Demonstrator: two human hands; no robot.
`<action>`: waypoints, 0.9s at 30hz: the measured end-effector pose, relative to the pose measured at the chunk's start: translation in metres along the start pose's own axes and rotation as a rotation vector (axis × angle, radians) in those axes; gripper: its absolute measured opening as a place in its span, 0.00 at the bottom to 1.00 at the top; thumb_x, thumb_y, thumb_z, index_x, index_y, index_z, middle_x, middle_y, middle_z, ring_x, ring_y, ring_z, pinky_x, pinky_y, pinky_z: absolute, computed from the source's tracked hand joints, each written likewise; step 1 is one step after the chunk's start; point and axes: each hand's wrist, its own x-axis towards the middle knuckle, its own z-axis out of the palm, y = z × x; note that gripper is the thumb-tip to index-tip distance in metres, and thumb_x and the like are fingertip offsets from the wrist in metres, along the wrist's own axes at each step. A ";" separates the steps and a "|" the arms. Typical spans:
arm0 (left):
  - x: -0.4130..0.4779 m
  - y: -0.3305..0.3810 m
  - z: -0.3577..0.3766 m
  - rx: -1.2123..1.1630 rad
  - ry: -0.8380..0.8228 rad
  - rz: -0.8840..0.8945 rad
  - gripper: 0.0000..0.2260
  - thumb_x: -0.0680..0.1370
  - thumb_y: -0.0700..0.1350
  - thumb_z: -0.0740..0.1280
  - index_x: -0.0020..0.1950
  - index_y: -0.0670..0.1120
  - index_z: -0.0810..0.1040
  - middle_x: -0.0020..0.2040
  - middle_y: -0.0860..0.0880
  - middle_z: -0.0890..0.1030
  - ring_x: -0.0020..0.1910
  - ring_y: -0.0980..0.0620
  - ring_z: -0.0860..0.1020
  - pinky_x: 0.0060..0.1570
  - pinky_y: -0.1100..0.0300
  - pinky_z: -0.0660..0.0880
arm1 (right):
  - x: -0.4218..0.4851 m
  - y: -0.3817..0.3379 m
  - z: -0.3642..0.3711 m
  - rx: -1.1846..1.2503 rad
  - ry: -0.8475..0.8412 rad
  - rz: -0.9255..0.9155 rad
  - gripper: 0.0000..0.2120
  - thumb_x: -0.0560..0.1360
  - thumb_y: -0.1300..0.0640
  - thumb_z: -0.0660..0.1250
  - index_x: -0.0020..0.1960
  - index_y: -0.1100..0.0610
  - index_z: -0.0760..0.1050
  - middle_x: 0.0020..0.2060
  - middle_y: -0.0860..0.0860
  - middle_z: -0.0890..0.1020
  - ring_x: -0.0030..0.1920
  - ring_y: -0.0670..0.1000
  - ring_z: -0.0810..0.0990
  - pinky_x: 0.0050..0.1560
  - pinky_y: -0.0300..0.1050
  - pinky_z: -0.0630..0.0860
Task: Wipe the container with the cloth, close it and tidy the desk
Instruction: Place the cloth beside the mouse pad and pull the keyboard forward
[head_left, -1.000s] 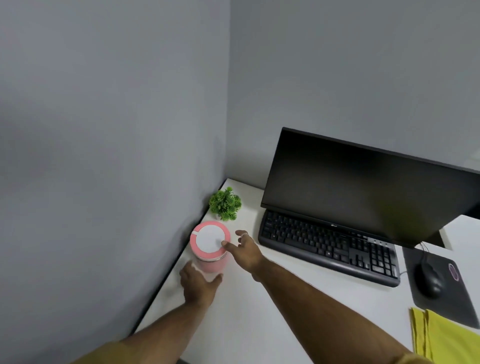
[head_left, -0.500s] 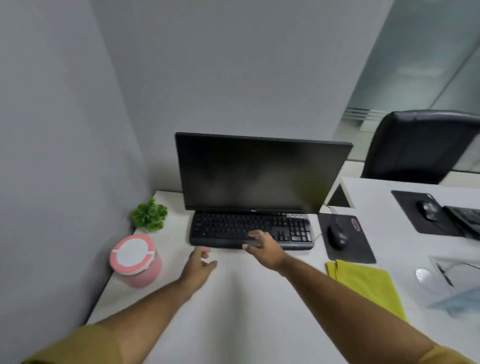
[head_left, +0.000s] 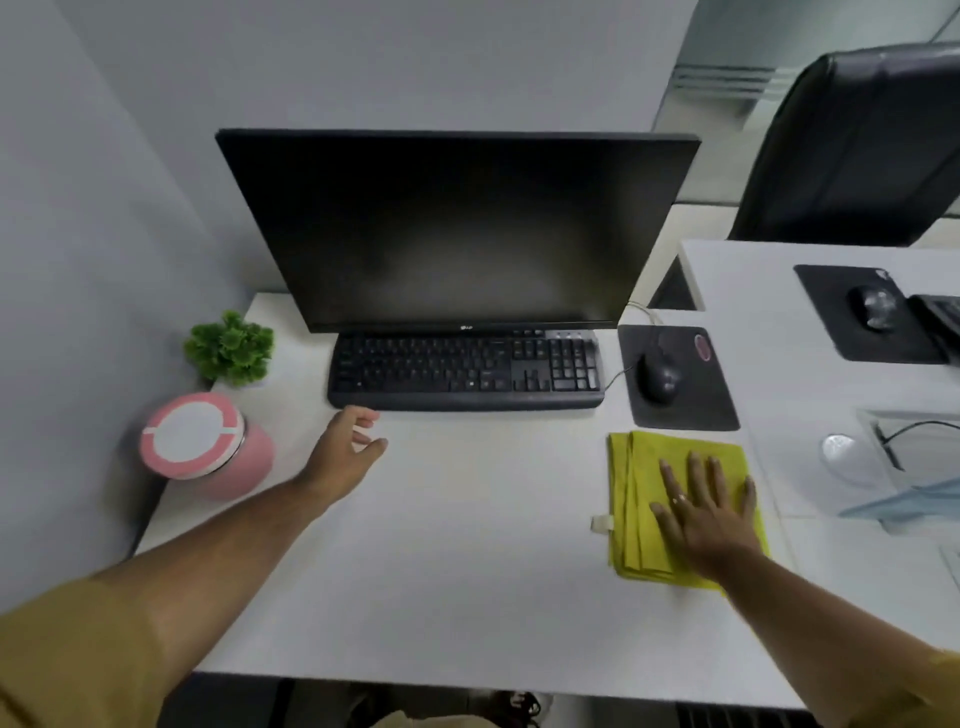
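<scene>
A: Where's the container?

B: The pink container stands at the left edge of the white desk, lid on, just in front of the small green plant; neither hand touches it.

A: And the cloth?

B: The folded yellow cloth lies on the right side, just in front of the mouse pad; the right hand rests flat on it, fingers spread, gripping nothing.

A: The other one?

B: The left hand hangs empty over the desk, fingers loosely curled, just before the black keyboard; the dark monitor stands behind.
</scene>
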 end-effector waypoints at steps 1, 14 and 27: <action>-0.002 -0.001 -0.005 0.000 0.009 -0.001 0.12 0.76 0.38 0.70 0.56 0.49 0.73 0.58 0.46 0.75 0.49 0.46 0.78 0.49 0.57 0.72 | 0.002 -0.025 0.003 0.038 0.016 -0.034 0.38 0.70 0.31 0.30 0.79 0.41 0.36 0.81 0.53 0.40 0.80 0.57 0.37 0.75 0.69 0.38; 0.007 -0.034 -0.050 -0.054 0.136 0.061 0.11 0.77 0.34 0.67 0.56 0.46 0.73 0.56 0.49 0.75 0.44 0.55 0.75 0.39 0.76 0.71 | -0.081 -0.413 0.007 0.018 0.009 -0.833 0.34 0.77 0.32 0.39 0.80 0.43 0.43 0.80 0.59 0.39 0.77 0.66 0.32 0.67 0.78 0.33; 0.017 -0.032 -0.048 -0.108 0.125 0.087 0.15 0.77 0.36 0.67 0.49 0.58 0.72 0.54 0.52 0.77 0.44 0.60 0.76 0.44 0.67 0.72 | 0.016 -0.150 0.002 0.003 0.166 -0.308 0.34 0.76 0.29 0.39 0.79 0.39 0.38 0.81 0.55 0.43 0.80 0.62 0.39 0.75 0.70 0.41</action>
